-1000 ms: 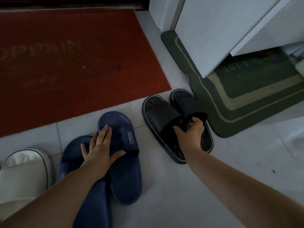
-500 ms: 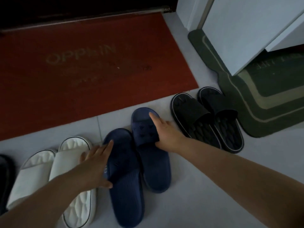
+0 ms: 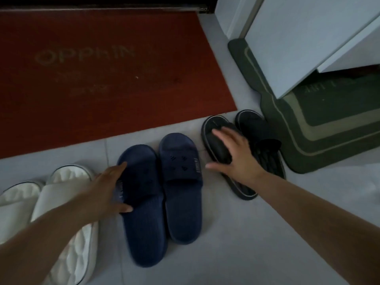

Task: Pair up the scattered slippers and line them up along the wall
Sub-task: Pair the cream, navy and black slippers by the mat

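Three slipper pairs lie side by side on the pale tile floor, toes toward the red mat. The two navy slippers, left one (image 3: 144, 214) and right one (image 3: 182, 190), sit together in the middle. My left hand (image 3: 107, 188) rests against the left navy slipper's strap edge, fingers spread around it. My right hand (image 3: 234, 155) hovers spread over the left black slipper (image 3: 218, 149), whose partner (image 3: 261, 136) lies beside it against the green mat. The white pair (image 3: 67, 202) lies at the left, partly under my left forearm.
A large red doormat (image 3: 102, 68) with faded lettering covers the floor ahead. A dark green mat (image 3: 308, 130) lies at the right under a white cabinet (image 3: 308, 38). Bare tile stretches toward me at the bottom right.
My right hand left the right navy slipper and moved right over the left black slipper. The navy slippers now sit closer and more level. My left hand stays at the left navy slipper.
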Demonstrator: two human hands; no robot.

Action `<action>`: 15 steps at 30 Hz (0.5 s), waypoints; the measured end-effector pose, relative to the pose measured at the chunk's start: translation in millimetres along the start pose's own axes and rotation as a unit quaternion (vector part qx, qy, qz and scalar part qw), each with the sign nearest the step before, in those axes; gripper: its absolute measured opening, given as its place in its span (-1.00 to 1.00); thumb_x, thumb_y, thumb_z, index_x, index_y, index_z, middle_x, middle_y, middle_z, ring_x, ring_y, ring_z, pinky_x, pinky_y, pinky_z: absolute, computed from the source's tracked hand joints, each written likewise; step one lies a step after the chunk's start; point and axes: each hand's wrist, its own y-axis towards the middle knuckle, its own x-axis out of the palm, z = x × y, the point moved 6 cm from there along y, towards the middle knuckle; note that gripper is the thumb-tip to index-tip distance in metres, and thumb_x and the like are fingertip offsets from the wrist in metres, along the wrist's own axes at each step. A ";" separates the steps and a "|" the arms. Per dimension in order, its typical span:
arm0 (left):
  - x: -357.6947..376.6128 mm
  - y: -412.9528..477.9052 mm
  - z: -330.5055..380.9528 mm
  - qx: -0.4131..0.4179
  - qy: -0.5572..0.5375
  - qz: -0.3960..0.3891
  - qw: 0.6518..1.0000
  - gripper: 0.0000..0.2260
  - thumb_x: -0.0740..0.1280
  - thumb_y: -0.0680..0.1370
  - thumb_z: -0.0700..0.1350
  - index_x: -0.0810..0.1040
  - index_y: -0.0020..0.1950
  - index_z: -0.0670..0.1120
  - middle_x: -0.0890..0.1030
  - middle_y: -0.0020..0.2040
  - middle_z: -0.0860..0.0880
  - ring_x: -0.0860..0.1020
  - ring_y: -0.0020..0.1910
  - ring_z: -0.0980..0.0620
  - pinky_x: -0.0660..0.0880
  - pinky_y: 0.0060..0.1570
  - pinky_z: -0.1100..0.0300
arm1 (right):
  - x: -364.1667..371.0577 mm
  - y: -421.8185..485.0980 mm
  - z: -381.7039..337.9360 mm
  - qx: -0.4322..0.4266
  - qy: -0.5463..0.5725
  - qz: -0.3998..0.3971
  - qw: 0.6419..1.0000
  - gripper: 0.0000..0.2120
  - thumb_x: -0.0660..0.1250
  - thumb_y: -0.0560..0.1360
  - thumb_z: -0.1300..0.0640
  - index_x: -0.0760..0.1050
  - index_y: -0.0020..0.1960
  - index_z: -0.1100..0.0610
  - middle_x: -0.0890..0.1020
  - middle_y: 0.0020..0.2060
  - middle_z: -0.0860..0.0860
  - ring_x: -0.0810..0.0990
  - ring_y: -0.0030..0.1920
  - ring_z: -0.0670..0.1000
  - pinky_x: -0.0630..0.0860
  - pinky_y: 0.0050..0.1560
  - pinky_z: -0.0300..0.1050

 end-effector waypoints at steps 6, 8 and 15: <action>4.6 11.0 -11.6 -0.023 -0.044 0.004 0.999 0.08 0.64 0.07 -0.21 0.12 0.46 -0.10 0.26 0.43 -0.21 0.27 0.40 -0.19 0.25 0.38 -0.10 | -50.9 26.5 69.7 0.088 -0.193 -0.052 0.976 -0.07 0.41 0.27 -0.29 -0.01 0.49 -0.16 0.06 0.53 -0.01 -0.04 0.51 0.20 -0.09 0.46 0.28; 4.8 12.4 -18.3 -0.029 -0.051 0.010 0.998 0.12 0.66 -0.01 -0.18 0.16 0.44 -0.01 0.31 0.41 -0.19 0.31 0.36 -0.19 0.32 0.32 -0.16 | -40.9 42.9 68.8 0.069 -0.213 -0.131 0.966 -0.07 0.41 0.29 -0.26 -0.06 0.48 -0.21 0.01 0.53 -0.05 -0.11 0.51 0.20 -0.15 0.44 0.30; 11.8 18.6 -50.9 -0.028 -0.116 0.032 0.992 0.11 0.54 -0.29 0.31 0.14 0.20 0.45 0.31 0.38 -0.06 0.33 0.32 -0.04 0.51 0.08 -0.10 | -21.5 65.7 62.7 0.060 -0.261 -0.241 0.933 -0.14 0.44 0.35 -0.08 -0.03 0.45 -0.26 0.14 0.50 0.05 -0.05 0.49 0.24 -0.09 0.44 0.29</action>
